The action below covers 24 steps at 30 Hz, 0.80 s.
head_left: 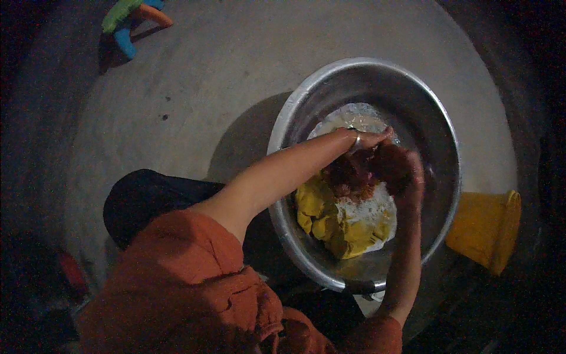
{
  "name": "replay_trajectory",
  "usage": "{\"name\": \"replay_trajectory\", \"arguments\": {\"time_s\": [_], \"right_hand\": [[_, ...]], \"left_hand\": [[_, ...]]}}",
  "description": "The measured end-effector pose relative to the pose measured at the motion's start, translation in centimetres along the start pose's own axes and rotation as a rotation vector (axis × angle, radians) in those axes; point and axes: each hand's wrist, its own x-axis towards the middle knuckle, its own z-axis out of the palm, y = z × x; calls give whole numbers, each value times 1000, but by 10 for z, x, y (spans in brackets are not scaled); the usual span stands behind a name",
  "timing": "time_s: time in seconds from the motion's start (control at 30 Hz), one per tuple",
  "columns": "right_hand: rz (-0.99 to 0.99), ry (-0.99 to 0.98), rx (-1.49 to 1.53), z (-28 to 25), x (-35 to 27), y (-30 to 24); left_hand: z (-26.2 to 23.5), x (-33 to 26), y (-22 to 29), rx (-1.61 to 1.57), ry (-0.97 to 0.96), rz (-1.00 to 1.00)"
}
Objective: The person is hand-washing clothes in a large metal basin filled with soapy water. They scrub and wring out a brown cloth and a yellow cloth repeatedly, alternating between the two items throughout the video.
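Both hands work inside a large round metal basin (442, 121). A dark maroon cloth (348, 177) is bunched between them, wet-looking and partly hidden. My left hand (372, 139), with a bangle at its wrist, is closed on the cloth's upper part. Against the cloth's right side, my right hand (413, 171) is curled and closed on it, though dim and slightly blurred. Below lies a crumpled yellow cloth (330, 227), with white suds (374, 212) over part of it. More foam and cloudy water (359, 115) show beyond my left wrist.
A yellow plastic bucket (480, 230) lies tilted just right of the basin. Far left on the grey floor (194, 82) stands a green, blue and orange object (132, 23), cut off by the frame. My dark-clothed knee (153, 200) is left of the basin. The outer edges are very dark.
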Motion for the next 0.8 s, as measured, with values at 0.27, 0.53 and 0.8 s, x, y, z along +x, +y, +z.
{"name": "replay_trajectory", "arguments": {"time_s": [0.27, 0.53, 0.8], "right_hand": [[255, 6, -525, -81, 4, 31], [-174, 160, -566, -120, 11, 49], [44, 98, -285, -134, -11, -46]], "left_hand": [[22, -41, 22, 107, -22, -113], [31, -66, 69, -317, -264, 274], [-26, -53, 51, 279, -205, -130]]}}
